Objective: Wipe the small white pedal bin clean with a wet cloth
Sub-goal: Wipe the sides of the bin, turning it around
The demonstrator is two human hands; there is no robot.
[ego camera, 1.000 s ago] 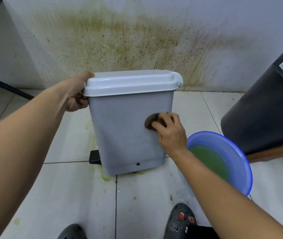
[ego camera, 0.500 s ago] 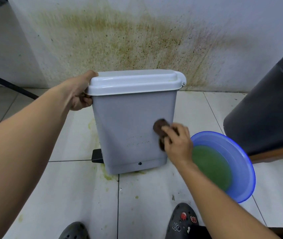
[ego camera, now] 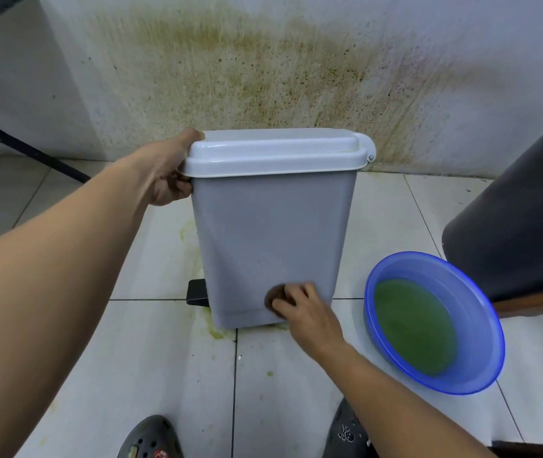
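Wall (ego camera: 263, 61): white, with a wide brown-green splatter stain right behind the bin. Floor (ego camera: 164, 375): pale tiles, green drips and smears around the bin's base.

Dark container (ego camera: 521, 226): big, at the right edge, cut off by the frame, just behind the basin.

Pedal bin (ego camera: 273, 233): upright on the floor at centre frame, close to the wall. Grey-white body, white lid (ego camera: 276, 150) down. The broad side faces the camera.

Basin (ego camera: 481, 312): blue plastic, on the floor just right of the bin and not touching it. Holds cloudy green water.

Left hand (ego camera: 164, 173): grips the left end of the lid rim, thumb on top, fingers curled under the lip.

Right hand (ego camera: 309, 312): low on the bin's near face, close to the bottom edge, fingers curled over the cloth (ego camera: 273, 297) and pressing it to the plastic. The cloth is a small brown wad, mostly hidden by the fingers.

Shoes (ego camera: 151, 438): two dark clogs at the bottom edge, the right one with a skull charm.

Pedal (ego camera: 197, 292): black, sticks out at the bin's lower left, just above the floor.
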